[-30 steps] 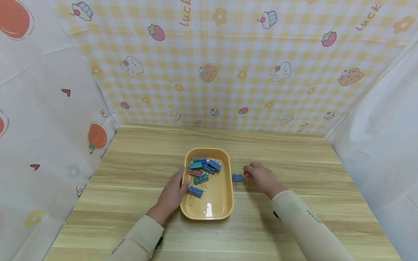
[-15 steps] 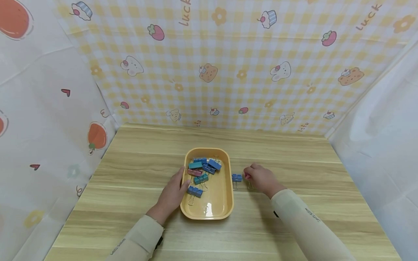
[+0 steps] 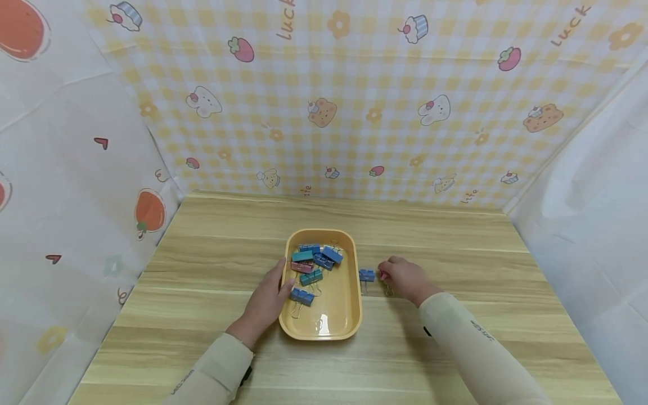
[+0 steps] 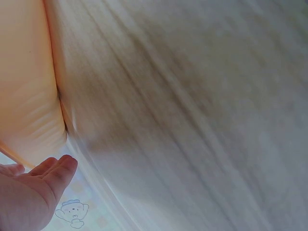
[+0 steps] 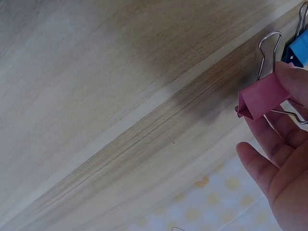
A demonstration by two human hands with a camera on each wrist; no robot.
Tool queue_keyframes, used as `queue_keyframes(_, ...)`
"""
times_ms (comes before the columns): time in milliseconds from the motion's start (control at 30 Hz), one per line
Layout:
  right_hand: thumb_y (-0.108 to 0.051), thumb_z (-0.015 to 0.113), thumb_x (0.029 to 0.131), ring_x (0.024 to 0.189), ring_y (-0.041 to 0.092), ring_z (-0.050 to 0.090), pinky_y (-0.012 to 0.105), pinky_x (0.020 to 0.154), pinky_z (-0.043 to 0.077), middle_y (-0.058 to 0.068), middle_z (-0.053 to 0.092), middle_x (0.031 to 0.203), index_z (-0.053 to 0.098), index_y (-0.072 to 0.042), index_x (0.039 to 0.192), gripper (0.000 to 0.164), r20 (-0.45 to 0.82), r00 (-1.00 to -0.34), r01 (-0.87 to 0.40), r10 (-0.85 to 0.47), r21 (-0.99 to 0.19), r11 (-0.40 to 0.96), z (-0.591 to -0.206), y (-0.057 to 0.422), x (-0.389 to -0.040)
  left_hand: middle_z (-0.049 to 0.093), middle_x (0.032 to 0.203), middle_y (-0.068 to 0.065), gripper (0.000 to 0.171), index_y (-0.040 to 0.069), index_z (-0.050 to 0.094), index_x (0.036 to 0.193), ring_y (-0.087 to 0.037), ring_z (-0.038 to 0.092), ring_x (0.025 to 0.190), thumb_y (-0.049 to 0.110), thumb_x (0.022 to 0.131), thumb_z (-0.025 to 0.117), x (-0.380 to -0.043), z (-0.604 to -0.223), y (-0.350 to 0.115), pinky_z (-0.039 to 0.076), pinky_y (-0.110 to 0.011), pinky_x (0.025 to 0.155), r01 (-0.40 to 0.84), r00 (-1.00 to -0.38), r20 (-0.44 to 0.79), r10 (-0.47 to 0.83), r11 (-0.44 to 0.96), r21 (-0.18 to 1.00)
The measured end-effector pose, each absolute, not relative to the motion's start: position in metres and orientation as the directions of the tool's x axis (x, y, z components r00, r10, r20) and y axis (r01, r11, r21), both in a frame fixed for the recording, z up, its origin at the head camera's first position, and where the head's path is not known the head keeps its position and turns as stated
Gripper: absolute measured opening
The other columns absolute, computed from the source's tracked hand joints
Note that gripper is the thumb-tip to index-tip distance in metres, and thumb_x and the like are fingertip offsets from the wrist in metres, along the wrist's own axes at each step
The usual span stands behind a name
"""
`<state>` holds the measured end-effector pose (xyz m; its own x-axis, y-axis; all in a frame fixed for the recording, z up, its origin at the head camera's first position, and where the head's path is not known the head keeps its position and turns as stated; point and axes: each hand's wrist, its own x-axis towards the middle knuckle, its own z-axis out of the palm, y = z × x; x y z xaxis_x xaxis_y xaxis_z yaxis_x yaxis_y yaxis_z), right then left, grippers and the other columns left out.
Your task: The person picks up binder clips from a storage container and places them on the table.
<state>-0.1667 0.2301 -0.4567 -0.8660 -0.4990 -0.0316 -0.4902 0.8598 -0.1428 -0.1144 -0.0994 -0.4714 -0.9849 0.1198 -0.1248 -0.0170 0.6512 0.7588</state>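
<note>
My left hand [image 3: 265,306] holds the left wall of a yellow tray [image 3: 336,312], its thumb over the rim and its fingers along the outside. In the left wrist view, those fingers [image 4: 60,175] lie against the tray's outer side. To the right of the tray, my right hand [image 3: 407,279] pinches a pink binder clip [image 5: 264,95] between thumb and fingers, its wire handles spread apart. A blue binder clip [image 3: 367,275] lies on the table between the tray and my right hand.
Several binder clips lie in the tray's left and far part, among them a teal one [image 3: 311,277], a pink one [image 3: 302,268] and a blue one [image 3: 302,296]. A patterned cloth [image 3: 374,140] rises behind the wooden table [image 3: 455,242].
My right hand has shifted slightly to the right with the pink binder clip in its fingers. The left hand, the tray and the clips inside stay in place.
</note>
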Motion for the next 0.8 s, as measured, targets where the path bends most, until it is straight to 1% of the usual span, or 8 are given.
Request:
queue_keyframes(167, -0.006, 0.069, 0.088, 0.071, 0.012, 0.054, 0.03, 0.06, 0.052, 0.0, 0.058, 0.083, 0.068, -0.01, 0.096, 0.009, -0.05, -0.864, -0.49, -0.502, -0.147, 0.859, -0.4571, 0.2291, -0.1673, 0.028, 0.155, -0.021, 0.064, 0.008, 0.016, 0.155, -0.039, 0.027, 0.141, 0.031, 0.103, 0.046, -0.1144, -0.4705, -0.0998, 0.026, -0.054, 0.113, -0.023, -0.985, -0.13, 0.117, 0.648, 0.761)
queue_keyframes(333, -0.007, 0.067, 0.089, 0.069, 0.011, 0.052, 0.029, 0.058, 0.051, 0.0, 0.057, 0.083, 0.068, -0.011, 0.097, 0.009, -0.073, -0.87, -0.475, -0.487, -0.136, 0.869, -0.4581, 0.2286, -0.1682, 0.029, 0.155, -0.021, 0.065, 0.008, 0.017, 0.155, -0.039, 0.028, 0.141, 0.033, 0.102, 0.046, -0.1135, -0.4702, -0.0999, 0.026, -0.055, 0.113, -0.024, -0.985, -0.128, 0.113, 0.652, 0.758)
queue_keyframes(433, -0.007, 0.066, 0.09, 0.069, 0.012, 0.052, 0.03, 0.058, 0.051, -0.001, 0.057, 0.082, 0.068, -0.011, 0.097, 0.008, -0.086, -0.875, -0.464, -0.477, -0.139, 0.875, -0.4584, 0.2288, -0.1691, 0.029, 0.154, -0.021, 0.065, 0.007, 0.017, 0.155, -0.039, 0.028, 0.141, 0.032, 0.103, 0.046, -0.1136, -0.4707, -0.0998, 0.026, -0.055, 0.113, -0.019, -0.986, -0.122, 0.114, 0.65, 0.759)
queue_keyframes(500, -0.007, 0.066, 0.091, 0.069, 0.012, 0.052, 0.031, 0.059, 0.051, -0.001, 0.056, 0.082, 0.068, -0.011, 0.096, 0.007, -0.097, -0.876, -0.457, -0.472, -0.144, 0.878, -0.4582, 0.2289, -0.1696, 0.028, 0.155, -0.02, 0.064, 0.008, 0.017, 0.155, -0.038, 0.027, 0.142, 0.032, 0.103, 0.046, -0.1144, -0.471, -0.0996, 0.026, -0.053, 0.114, -0.027, -0.985, -0.131, 0.112, 0.649, 0.76)
queue_keyframes(667, -0.008, 0.065, 0.091, 0.069, 0.012, 0.051, 0.032, 0.062, 0.051, -0.002, 0.056, 0.082, 0.068, -0.012, 0.096, 0.007, -0.121, -0.881, -0.438, -0.458, -0.156, 0.885, -0.4577, 0.2284, -0.1699, 0.027, 0.155, -0.021, 0.064, 0.007, 0.016, 0.155, -0.038, 0.026, 0.142, 0.031, 0.103, 0.045, -0.1147, -0.4699, -0.0991, 0.025, -0.053, 0.114, -0.021, -0.985, -0.13, 0.118, 0.655, 0.755)
queue_keyframes(800, -0.009, 0.065, 0.091, 0.069, 0.011, 0.05, 0.031, 0.063, 0.051, -0.003, 0.055, 0.081, 0.069, -0.013, 0.095, 0.007, -0.127, -0.878, -0.444, -0.462, -0.143, 0.884, -0.459, 0.2281, -0.1703, 0.028, 0.155, -0.021, 0.064, 0.006, 0.016, 0.155, -0.039, 0.027, 0.142, 0.03, 0.103, 0.046, -0.1147, -0.4696, -0.0986, 0.026, -0.054, 0.113, -0.022, -0.985, -0.131, 0.116, 0.659, 0.752)
